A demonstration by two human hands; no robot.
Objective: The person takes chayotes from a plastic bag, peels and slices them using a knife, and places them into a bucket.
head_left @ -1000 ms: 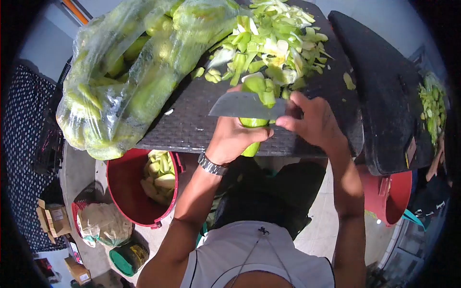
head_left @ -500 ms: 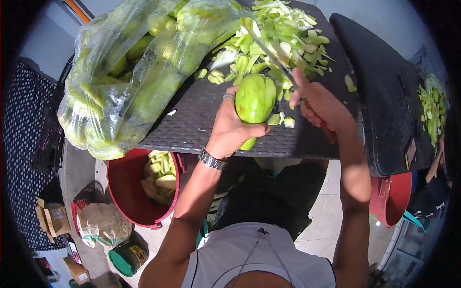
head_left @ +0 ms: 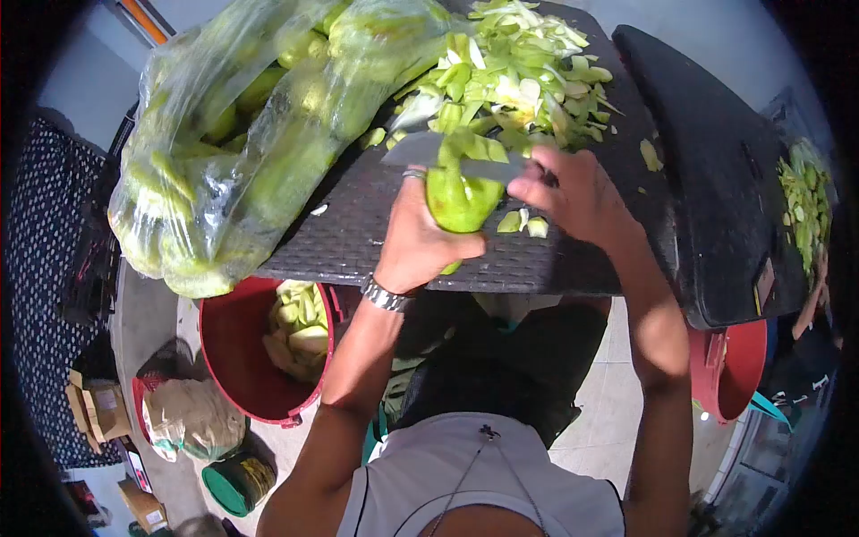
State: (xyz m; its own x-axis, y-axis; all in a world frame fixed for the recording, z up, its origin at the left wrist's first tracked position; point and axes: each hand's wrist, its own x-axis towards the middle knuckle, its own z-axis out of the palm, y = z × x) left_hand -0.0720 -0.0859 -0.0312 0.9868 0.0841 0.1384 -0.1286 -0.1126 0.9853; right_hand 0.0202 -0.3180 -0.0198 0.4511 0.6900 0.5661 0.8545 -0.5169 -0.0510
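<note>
My left hand (head_left: 419,234), with a ring and a metal watch at the wrist, is wrapped round a green fruit (head_left: 461,201) above the near edge of the dark woven table (head_left: 358,242). My right hand (head_left: 573,195) grips a knife (head_left: 483,166) by its handle. The blade lies crosswise over the upper part of the fruit, and a strip of green peel lies over the blade. Beyond the fruit, a heap of green and white peelings (head_left: 528,76) covers the table.
A clear plastic bag (head_left: 242,170) of green fruit fills the table's left side. Below stands a red bucket (head_left: 242,358) with pale pieces. Right are a second dark table (head_left: 716,179), another red bucket (head_left: 741,371), more peelings (head_left: 805,201) and part of another person's arm (head_left: 812,309).
The knife has swung from above the peelings back across the fruit. My left hand and the fruit have shifted slightly left, and my right hand has moved in towards them.
</note>
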